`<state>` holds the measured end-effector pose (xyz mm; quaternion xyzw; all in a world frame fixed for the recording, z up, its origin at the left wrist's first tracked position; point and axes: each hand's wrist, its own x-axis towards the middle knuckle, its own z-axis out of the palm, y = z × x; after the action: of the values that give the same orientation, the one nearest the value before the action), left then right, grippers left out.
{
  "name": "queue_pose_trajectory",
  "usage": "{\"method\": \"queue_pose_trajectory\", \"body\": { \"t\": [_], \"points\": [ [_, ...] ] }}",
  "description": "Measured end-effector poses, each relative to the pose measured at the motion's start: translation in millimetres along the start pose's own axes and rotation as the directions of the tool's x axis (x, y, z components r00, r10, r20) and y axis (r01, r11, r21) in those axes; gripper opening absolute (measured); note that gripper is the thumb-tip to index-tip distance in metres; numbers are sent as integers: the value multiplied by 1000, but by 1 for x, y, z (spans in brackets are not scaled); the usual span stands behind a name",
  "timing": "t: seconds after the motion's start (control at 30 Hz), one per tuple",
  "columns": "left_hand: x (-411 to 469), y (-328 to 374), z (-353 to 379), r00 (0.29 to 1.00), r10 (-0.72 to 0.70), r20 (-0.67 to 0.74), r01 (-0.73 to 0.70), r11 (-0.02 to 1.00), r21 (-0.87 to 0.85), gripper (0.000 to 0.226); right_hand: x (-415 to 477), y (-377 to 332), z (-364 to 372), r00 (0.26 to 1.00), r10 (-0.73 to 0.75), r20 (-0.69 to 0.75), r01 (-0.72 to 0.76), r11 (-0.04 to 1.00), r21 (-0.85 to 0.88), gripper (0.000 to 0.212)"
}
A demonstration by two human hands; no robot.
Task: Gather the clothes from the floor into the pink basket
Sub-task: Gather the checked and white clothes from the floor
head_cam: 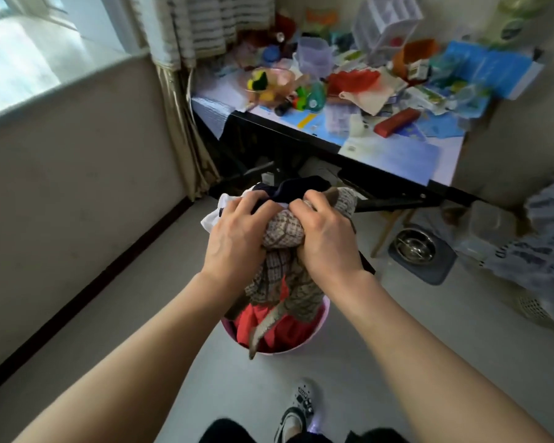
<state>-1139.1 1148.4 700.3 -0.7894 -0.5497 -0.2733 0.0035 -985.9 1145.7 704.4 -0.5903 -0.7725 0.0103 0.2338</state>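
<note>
Grip: left hand (237, 231) and right hand (325, 233) were both clamped on a bundle of clothes (283, 231), held above the pink basket (324, 318) on the floor.
Basket: it already held red cloth (269, 327).
Risk: the checked tail hanging over the near rim could have trailed outside; loose white and dark pieces could have slipped onto the floor.

Head camera – looking down, close over floor (349, 394).

Two hands, left (234, 231) and right (328, 233), one pink basket (325, 314) below the grip, one cluttered bench (397, 155) beyond it, one steel bowl (413, 247), one shoe (296, 410)
</note>
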Motion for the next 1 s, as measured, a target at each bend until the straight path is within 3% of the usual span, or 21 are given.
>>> {"method": "queue_pose_trajectory", "body": {
  "t": [0.1,0.23,0.3,0.37,0.4,0.47,0.5,0.53,0.7,1.0],
  "points": [
    [20,-17,20,998,-57,15,57,998,-10,46,27,12,21,999,-10,38,9,999,31,25],
    [38,-36,47,999,-30,26,31,998,-52,49,46,27,50,999,23,42,-26,996,83,29],
    [39,-51,67,996,-45,82,54,991,-121,51,46,35,75,989,104,101,-116,986,122,40],
    [35,-70,97,967,-59,249,100,983,-152,59,41,41,105,935,241,260,-288,944,161,59],
    [26,-77,108,919,-78,387,137,982,-127,69,34,43,120,884,279,375,-359,919,163,71],
    [16,-96,137,738,-115,665,175,984,-25,96,24,51,152,717,318,620,-481,870,110,94],
    [11,-108,151,650,-114,751,150,988,20,108,19,51,166,641,317,699,-521,849,93,100],
    [6,-117,159,608,-96,788,122,992,27,115,13,50,175,602,319,732,-543,836,83,102],
    [10,-147,181,631,52,774,-45,999,-30,99,-12,43,193,639,392,662,-620,771,142,100],
    [56,-82,183,514,289,808,-314,940,-136,83,-56,59,137,599,655,460,-766,637,91,88]
  ]
}}
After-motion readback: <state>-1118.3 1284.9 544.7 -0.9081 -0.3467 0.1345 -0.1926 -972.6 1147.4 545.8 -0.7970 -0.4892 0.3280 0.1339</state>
